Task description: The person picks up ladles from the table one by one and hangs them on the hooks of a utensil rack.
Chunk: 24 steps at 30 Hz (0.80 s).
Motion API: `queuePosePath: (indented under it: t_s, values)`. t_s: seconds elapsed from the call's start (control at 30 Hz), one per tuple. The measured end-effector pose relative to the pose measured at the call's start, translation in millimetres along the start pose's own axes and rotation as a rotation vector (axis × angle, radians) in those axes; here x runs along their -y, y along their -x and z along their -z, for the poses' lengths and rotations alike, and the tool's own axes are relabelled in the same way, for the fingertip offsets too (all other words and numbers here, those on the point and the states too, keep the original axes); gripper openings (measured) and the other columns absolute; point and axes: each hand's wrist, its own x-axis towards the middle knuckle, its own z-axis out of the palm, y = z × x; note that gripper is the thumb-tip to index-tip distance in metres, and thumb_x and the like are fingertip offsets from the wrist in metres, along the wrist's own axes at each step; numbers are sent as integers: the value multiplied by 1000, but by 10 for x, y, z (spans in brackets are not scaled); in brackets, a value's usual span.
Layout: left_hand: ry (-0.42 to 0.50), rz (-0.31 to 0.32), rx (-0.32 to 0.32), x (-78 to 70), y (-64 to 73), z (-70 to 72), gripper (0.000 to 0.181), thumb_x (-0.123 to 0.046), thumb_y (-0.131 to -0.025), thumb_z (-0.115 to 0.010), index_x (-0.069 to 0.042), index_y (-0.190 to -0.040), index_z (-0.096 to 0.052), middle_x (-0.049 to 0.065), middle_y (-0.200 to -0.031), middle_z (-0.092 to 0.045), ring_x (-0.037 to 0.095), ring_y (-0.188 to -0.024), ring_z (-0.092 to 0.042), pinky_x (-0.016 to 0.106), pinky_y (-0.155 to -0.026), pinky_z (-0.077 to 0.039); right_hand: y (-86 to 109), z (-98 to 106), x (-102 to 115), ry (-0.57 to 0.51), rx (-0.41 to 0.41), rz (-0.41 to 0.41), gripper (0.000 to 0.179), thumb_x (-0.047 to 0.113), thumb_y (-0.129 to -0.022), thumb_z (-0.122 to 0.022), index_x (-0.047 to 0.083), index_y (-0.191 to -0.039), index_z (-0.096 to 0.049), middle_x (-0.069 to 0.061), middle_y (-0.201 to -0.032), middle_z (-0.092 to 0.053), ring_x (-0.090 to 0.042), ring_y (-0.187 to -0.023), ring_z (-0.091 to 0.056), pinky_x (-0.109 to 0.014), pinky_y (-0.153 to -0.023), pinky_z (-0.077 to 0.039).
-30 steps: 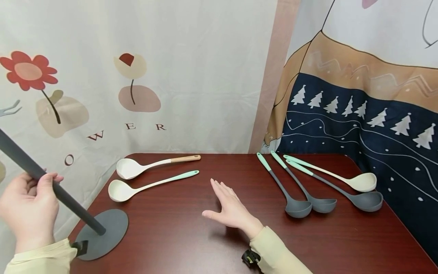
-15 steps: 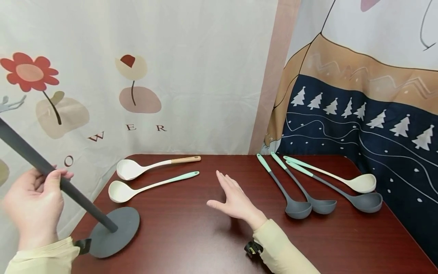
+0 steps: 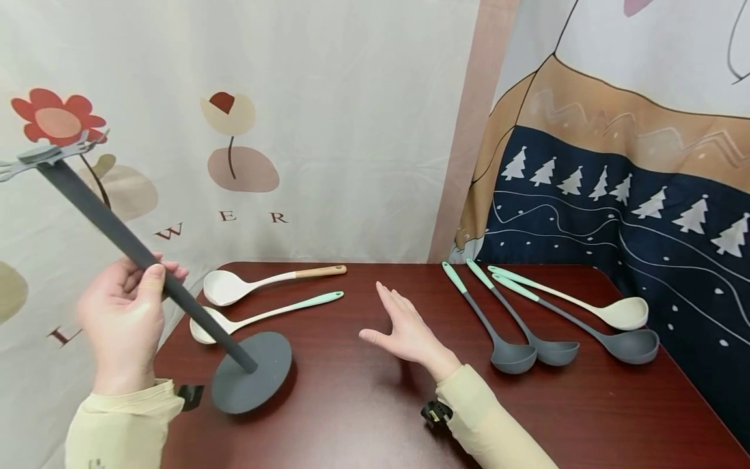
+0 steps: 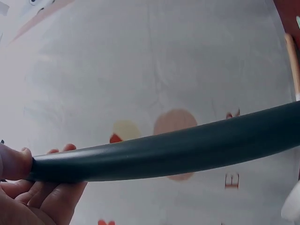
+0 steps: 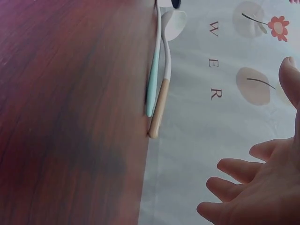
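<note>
My left hand [image 3: 125,319] grips the pole of a dark grey utensil stand [image 3: 193,309], thumb on the near side. The stand leans to the left, its round base [image 3: 252,381] low over the table and its light grey hooks [image 3: 84,144] at the top. In the left wrist view the pole [image 4: 187,150] runs across, with fingers [image 4: 58,197] around one end. Behind the pole, a white ladle with a mint handle [image 3: 287,306] is partly covered. My right hand [image 3: 413,332], fingers straight and thumb spread, hovers over the middle of the table and holds nothing.
A white ladle with a wooden-coloured handle [image 3: 228,288] lies at the back left. At the right lie several ladles: grey ones [image 3: 512,358] with mint handles and a cream one [image 3: 624,314]. Printed curtains [image 3: 351,130] hang behind the brown table [image 3: 363,417].
My left hand has carried the stand to the right, bringing its hooked top into view and its base in front of the mint-handled white ladle. My right hand has shifted slightly right and away from me.
</note>
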Motion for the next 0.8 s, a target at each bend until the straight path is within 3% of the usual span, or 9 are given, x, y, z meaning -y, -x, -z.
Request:
queuePosePath:
  t_s: [0.17,0.27,0.37,0.6,0.8]
  values:
    - [73,5,-2,28,27,-156,10,11,-89,-62,10,-97,-68,16,-83,-69,22,-67,-69,26,-75,-57,-35,-29,34,0,7,22,94,48,-89,-70,9,-158,-21,-15,-159,-27,-37,-147,-20,-52,-116,-20]
    - [72,0,-7,28,58,-237,8,8,-90,-64,9,-97,-68,17,-84,-69,23,-68,-69,27,-76,-57,-65,-58,65,-2,15,36,93,48,-89,-69,10,-158,-20,-13,-160,-27,-36,-148,-19,-52,-116,-20]
    - [63,-3,5,33,87,-312,7,6,-91,-65,9,-97,-67,18,-85,-69,23,-70,-70,28,-76,-57,-91,-90,102,-18,17,48,92,49,-89,-69,10,-158,-22,-11,-160,-27,-35,-148,-20,-52,-116,-22]
    - [144,-19,40,85,133,-459,8,9,-91,-62,13,-98,-64,20,-84,-66,26,-71,-69,33,-78,-57,-143,-186,180,-24,34,67,93,50,-89,-69,10,-158,-23,-10,-160,-28,-33,-148,-21,-51,-115,-24]
    - [109,-32,55,118,164,-548,7,6,-92,-63,8,-98,-67,18,-84,-68,24,-73,-71,32,-80,-56,-191,-277,251,-30,55,72,92,48,-88,-71,11,-158,-24,-10,-159,-30,-31,-148,-22,-50,-114,-26]
